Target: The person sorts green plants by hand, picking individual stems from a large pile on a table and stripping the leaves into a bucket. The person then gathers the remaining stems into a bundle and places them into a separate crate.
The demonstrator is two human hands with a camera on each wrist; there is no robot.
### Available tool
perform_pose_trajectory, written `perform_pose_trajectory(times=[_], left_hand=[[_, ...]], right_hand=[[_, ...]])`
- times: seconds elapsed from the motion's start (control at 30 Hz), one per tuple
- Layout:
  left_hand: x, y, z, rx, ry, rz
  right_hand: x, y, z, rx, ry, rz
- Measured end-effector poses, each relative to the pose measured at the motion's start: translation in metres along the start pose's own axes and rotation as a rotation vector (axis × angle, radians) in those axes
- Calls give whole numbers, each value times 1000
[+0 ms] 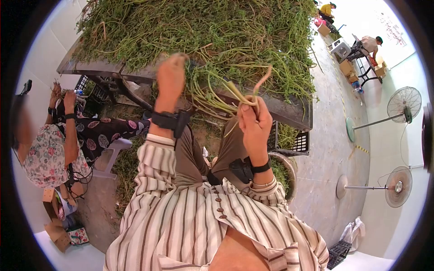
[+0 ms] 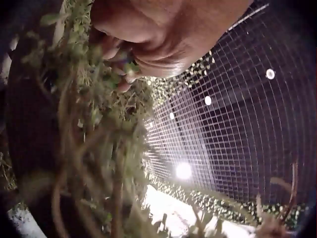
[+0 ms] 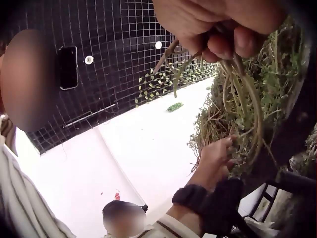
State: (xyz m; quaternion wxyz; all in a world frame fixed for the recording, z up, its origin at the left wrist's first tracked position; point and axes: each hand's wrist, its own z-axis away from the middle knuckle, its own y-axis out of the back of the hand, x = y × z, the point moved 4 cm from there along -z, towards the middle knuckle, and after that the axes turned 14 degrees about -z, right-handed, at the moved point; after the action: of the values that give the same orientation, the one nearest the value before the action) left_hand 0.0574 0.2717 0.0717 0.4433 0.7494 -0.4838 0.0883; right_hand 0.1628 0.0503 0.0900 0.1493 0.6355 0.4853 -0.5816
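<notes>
A thick heap of leafy green stems covers the dark table in front of me. My right hand grips a small bunch of long stems, held close over the table's near edge. Their cut ends poke out above the fingers in the right wrist view. To the left, my left hand reaches to the near side of the heap, blurred in the head view. Its curled fingers pinch leafy stems there, partly hidden by the hand.
The table edge runs across in front of my knees. Below it stand a black crate and a round tub with greens. At left sits another person by a stool. Two standing fans are at right.
</notes>
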Motion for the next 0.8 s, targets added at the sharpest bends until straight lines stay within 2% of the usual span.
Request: perform_pose_trajectory(times=[0.03,0.1,0.13,0.23,0.27,0.33,0.37,0.5,0.57,0.6,0.67,0.7,0.73,0.8], left_hand=[[-7,7,-3,-4,-1,2],[-26,16,-7,-99,298,305],[-15,21,-6,-101,298,302],[12,12,14,-325,488,774],[11,13,16,-322,491,772],[16,6,23,-461,624,1182],[16,7,25,-510,604,1247],[34,11,33,-478,624,1214],[45,8,41,-687,417,897],[50,6,45,-687,417,896],[67,8,50,-592,52,515],[75,14,52,-679,85,423],[71,7,55,-682,84,423],[72,3,59,-446,-232,334]], right_hand=[[-2,5,2,28,45,-28],[2,14,1,42,24,-65],[6,16,-1,46,6,-104],[11,14,-4,51,6,-140],[11,13,-4,58,4,-135],[12,13,-4,66,7,-141],[12,15,-5,75,13,-147],[11,18,-5,89,16,-154],[12,17,-5,105,4,-145],[12,16,-5,104,4,-146],[11,15,-4,95,5,-149],[11,16,-4,99,6,-149],[11,16,-4,97,-3,-140],[12,18,-3,95,-13,-132]])
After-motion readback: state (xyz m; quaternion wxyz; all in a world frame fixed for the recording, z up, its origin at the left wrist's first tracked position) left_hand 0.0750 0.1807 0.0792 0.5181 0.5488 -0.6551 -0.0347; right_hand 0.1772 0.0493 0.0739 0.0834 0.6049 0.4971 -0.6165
